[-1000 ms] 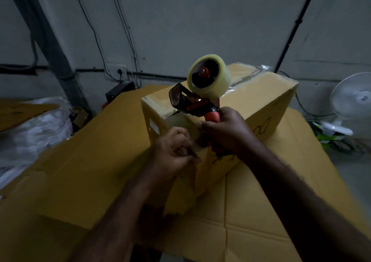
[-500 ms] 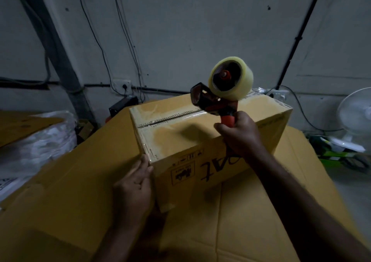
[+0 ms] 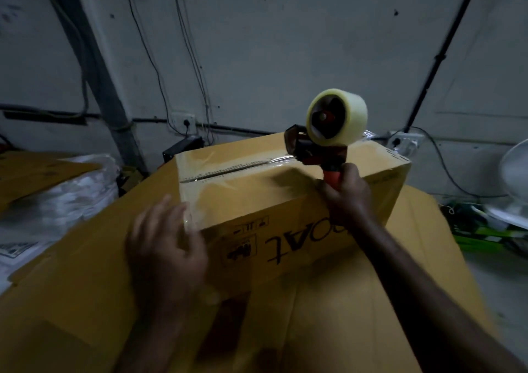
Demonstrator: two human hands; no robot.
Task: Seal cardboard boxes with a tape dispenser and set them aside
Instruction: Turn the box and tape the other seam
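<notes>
Far left: a white plastic-wrapped bundle [image 3: 60,198] with a flat cardboard piece [image 3: 34,170] lying on it. On the wall behind is a socket [image 3: 184,121] with cables.

Left hand [image 3: 168,247]: open, fingers spread and straight, holding nothing. It is at the near left corner of the cardboard box [image 3: 285,210]. The hand is blurred, so contact with the corner cannot be confirmed.

The cardboard box stands centrally on flat cardboard sheets [image 3: 85,292], closed side up. Clear tape [image 3: 228,170] covers the left part of the top seam and wraps over the left edge.

The tape dispenser [image 3: 317,150] is over the right half of the top face, head on the seam line and tape roll [image 3: 337,118] uppermost.

Right hand [image 3: 347,194]: fingers wrapped around the dispenser's orange handle.

Far right: a white fan [image 3: 514,170], only part of it in view.
</notes>
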